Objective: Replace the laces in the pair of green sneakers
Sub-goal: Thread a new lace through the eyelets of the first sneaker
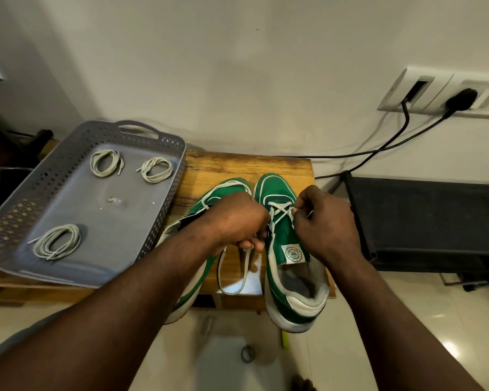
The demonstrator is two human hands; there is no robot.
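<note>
Two green sneakers stand side by side on a small wooden table (237, 165). The right sneaker (288, 266) has a white lace (280, 211) crossed through its front eyelets. My right hand (325, 221) pinches one end of that lace beside the eyelets. My left hand (237, 221) is closed on the other end, which hangs in a loop (235, 273) between the shoes. The left sneaker (206, 204) is mostly hidden under my left forearm, so its lacing cannot be seen.
A grey perforated tray (76, 210) at the left holds three coiled pale laces (57, 241) (106, 162) (156, 169). A black mesh rack (424, 218) stands at the right. Black cables (378, 153) run from a wall socket (446, 94) behind the table.
</note>
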